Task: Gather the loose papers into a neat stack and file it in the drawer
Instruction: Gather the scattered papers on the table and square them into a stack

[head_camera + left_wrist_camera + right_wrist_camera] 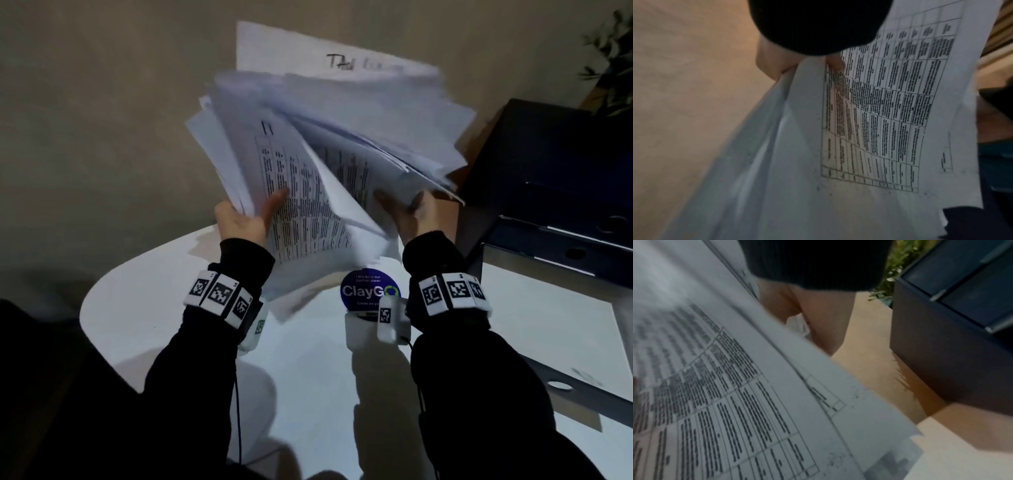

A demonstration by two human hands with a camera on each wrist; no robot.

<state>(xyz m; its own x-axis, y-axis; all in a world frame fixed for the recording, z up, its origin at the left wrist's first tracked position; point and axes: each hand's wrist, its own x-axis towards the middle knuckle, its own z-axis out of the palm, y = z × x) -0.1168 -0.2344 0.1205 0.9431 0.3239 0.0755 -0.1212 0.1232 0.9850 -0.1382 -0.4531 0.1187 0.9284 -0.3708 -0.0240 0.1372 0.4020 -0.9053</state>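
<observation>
A loose, fanned sheaf of white papers (325, 144) with printed tables is lifted above the white table (144, 301). My left hand (246, 219) grips its left edge, thumb on the top printed sheet (879, 113). My right hand (407, 212) holds the right part of the sheaf from beneath, thumb on top; the sheets (735, 386) hide its fingers. The pages splay apart, uneven and blurred. The dark drawer cabinet (555, 192) stands at the right, its drawers (561, 246) showing round pull holes.
A round blue "ClayGo" sign (370, 291) on a white stand sits on the table between my wrists. A dark tray or open drawer (548, 329) with a white sheet lies at the right. A plant (613, 58) stands behind the cabinet. Beige floor lies beyond.
</observation>
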